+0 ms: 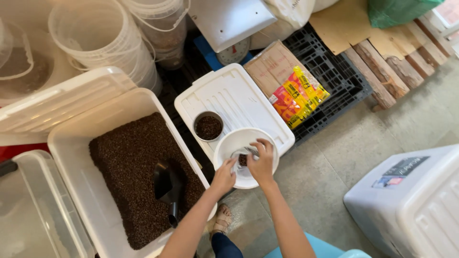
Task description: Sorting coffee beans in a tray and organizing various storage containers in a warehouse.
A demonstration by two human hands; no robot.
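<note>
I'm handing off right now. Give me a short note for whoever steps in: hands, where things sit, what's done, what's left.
Left hand and right hand: both pinch a small clear bag holding a few dark beans, over the white bowl.
White bowl and a small cup of beans sit on the white lid.
Big white tub to the left is open, full of beans, black scoop lying in it.
Done: cup filled, some beans in the bag.
Left: bag looks mostly unfilled and unsealed; the yellow-and-red packets lie untouched.
</note>
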